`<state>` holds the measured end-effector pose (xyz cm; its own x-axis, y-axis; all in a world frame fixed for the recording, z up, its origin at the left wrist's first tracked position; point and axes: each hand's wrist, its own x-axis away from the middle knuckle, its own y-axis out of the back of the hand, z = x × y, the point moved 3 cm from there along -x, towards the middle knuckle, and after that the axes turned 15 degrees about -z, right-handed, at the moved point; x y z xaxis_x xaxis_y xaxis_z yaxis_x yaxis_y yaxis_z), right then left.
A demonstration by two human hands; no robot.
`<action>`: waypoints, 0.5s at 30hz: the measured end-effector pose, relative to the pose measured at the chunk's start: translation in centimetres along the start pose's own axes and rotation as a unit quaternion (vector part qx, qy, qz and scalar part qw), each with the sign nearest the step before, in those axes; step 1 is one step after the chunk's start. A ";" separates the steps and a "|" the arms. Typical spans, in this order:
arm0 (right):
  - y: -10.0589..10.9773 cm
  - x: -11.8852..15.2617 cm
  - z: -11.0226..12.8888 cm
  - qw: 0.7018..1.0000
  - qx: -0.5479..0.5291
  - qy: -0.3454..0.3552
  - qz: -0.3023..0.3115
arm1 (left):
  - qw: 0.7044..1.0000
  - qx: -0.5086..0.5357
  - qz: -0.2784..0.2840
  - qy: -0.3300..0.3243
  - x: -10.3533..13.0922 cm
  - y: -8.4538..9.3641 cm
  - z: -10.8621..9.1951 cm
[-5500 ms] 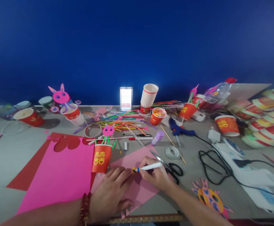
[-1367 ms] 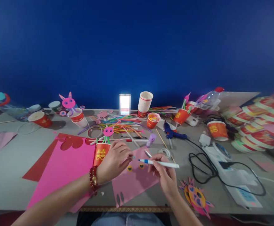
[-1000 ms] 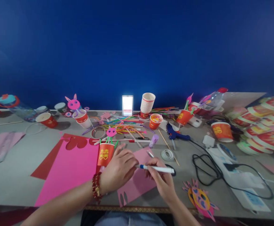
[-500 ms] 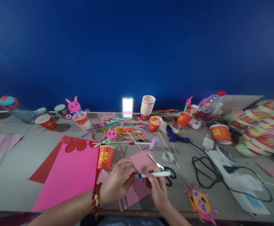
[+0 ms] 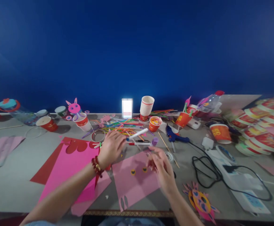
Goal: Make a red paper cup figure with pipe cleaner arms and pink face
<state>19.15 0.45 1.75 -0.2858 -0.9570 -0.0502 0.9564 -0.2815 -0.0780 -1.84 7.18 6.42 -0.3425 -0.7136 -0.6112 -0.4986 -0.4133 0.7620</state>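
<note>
A white marker [image 5: 139,134] with a blue end is held in my left hand [image 5: 113,147], raised over the middle of the table. My right hand [image 5: 159,166] hovers above the right edge of a light pink sheet [image 5: 137,188], fingers partly curled; whether anything is between its fingertips is unclear. Two small yellow-and-dark eye shapes [image 5: 133,172] lie on that sheet. Under my left forearm is a bright pink sheet [image 5: 68,169] over red paper [image 5: 45,166]. The scissors are mostly hidden by my right hand.
Colourful straws [image 5: 125,125], a cup of paper scraps [image 5: 155,124] and stacked white cups [image 5: 147,106] stand behind. A blue glue gun [image 5: 174,135], its black cable, a power strip [image 5: 247,194] and a decorated paper face [image 5: 200,201] are to the right.
My left hand has moved up and forward with the marker, now in front of the red cup. My right hand has let go of the marker and moved up, uncovering the eye shapes.
</note>
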 end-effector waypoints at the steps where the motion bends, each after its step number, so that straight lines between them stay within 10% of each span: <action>1: 0.7 -0.2 0.1 0.999 0.027 0.020 -0.008 | 1.000 -0.026 0.010 0.000 -0.6 -0.4 0.8; 8: 3.8 0.7 -1.5 0.932 0.299 0.197 0.052 | 0.992 -0.091 0.083 -0.015 -2.4 -3.4 2.6; 15: 2.9 1.9 -3.0 0.873 0.400 0.238 0.142 | 0.983 0.003 0.167 -0.079 2.5 -2.4 -2.4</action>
<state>21.16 -1.94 -1.59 0.1591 -0.9119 -0.3783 0.6738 -0.1797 0.7168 0.41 5.06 3.63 -0.6068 -0.7126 -0.3521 -0.3408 -0.1669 0.9252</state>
